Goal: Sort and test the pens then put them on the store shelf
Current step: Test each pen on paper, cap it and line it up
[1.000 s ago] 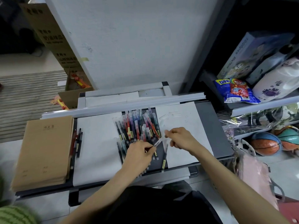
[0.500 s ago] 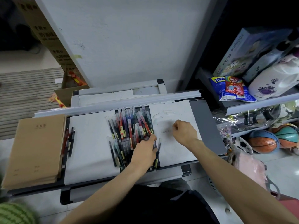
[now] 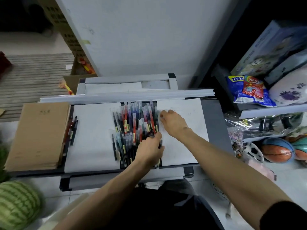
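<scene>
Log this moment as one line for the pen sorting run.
stage: sorting | left hand: at pen pile near edge, grip unclear | right hand: at pile's right edge | separated pens: beside brown notebooks

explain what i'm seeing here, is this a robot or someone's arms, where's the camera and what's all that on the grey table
No robot: these are a person's bare arms, filmed by one head-worn camera looking down. On the grey table a pile of pens lies between two white sheets; a stack of brown notebooks and a few separate pens sit at the left. The left hand rests on the pile's near right edge; the right hand lies on the right sheet, fingers curled beside the pile. Whether either grips a pen is unclear.
</scene>
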`<state>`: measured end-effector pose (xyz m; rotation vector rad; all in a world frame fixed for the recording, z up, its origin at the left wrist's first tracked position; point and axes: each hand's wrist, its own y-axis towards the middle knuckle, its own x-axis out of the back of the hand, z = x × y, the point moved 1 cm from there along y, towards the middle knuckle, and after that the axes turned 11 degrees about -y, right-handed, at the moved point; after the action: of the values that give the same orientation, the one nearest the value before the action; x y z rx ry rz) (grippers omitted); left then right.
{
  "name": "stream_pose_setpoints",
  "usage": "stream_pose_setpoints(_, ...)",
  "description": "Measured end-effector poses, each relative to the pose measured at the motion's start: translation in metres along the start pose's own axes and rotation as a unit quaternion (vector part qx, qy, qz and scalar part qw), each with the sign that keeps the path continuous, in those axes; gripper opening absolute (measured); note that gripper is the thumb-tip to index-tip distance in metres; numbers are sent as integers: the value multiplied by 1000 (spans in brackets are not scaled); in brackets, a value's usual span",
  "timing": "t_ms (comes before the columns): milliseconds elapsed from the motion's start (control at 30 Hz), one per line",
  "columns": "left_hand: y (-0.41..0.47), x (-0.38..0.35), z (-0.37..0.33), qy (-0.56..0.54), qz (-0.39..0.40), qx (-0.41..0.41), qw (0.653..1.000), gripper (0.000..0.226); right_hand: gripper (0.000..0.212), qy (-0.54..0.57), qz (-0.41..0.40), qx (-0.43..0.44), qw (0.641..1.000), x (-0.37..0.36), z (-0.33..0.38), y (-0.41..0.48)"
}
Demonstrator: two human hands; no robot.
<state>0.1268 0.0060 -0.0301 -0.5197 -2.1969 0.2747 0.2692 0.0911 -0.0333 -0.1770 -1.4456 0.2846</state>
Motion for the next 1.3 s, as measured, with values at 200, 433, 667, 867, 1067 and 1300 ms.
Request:
stream_pose_setpoints(200,9,6,8,-8,-45,3,999,29,31,58,-24,-88,994,1,-5,-5)
stream_pose_setpoints(433,10,9,10,60,-76,-24,995,36,24,140,-13,-169,976,6,-11,-14)
stream_pose_setpoints(667,4,18,11,115,-95,-31,988,46,36,139,-43,-71,987,4,-2,-31)
stream_pose_setpoints(867,-17,51,30,91,-138,-40,985,35,29,161,-102,1,982,7,19,-56)
stream_pose_setpoints(1067,-40,115,100,83,-198,54,975,30,24,222,-138,44,964,13,57,-80)
stream_pose_setpoints(1300,-44,168,186,27,-245,155,957,32,22,275,-153,72,946,31,102,-96)
